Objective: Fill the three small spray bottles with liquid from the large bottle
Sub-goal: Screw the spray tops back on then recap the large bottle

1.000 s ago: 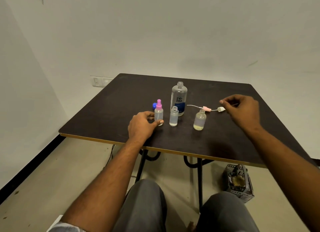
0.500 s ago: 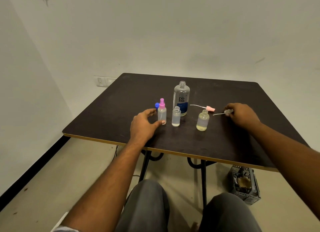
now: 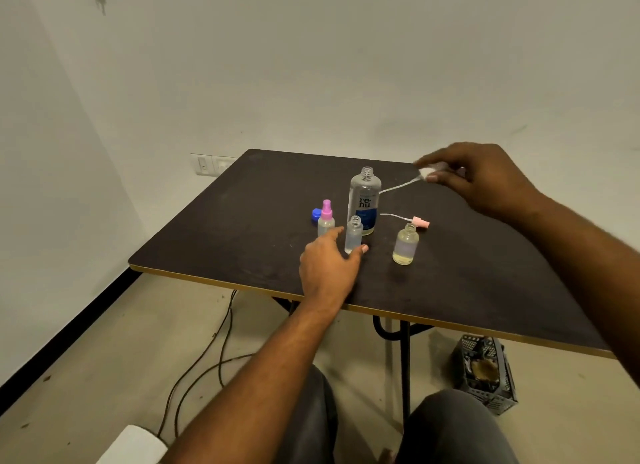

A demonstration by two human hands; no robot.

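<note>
The large clear bottle (image 3: 364,200) with a blue label stands uncapped mid-table. Three small bottles stand in front of it: one with a pink spray top (image 3: 326,219) on the left, an uncapped clear one (image 3: 353,234) in the middle, and an uncapped one with yellowish liquid (image 3: 405,245) on the right. My left hand (image 3: 327,268) rests on the table, thumb and fingers around the base of the middle bottle. My right hand (image 3: 485,179) is raised above the table, pinching a white spray head (image 3: 427,170) whose thin tube trails down to the left. A pink spray head (image 3: 419,221) with its tube lies flat.
A blue cap (image 3: 316,214) sits behind the pink-topped bottle. The dark table (image 3: 242,228) has a front edge close to my knees. A grey crate (image 3: 485,373) and cables lie on the floor below. A wall switch plate is at the back left.
My right hand has lifted the white spray head off the table, up and back. My left hand has shifted from the pink-topped bottle to the middle uncapped bottle.
</note>
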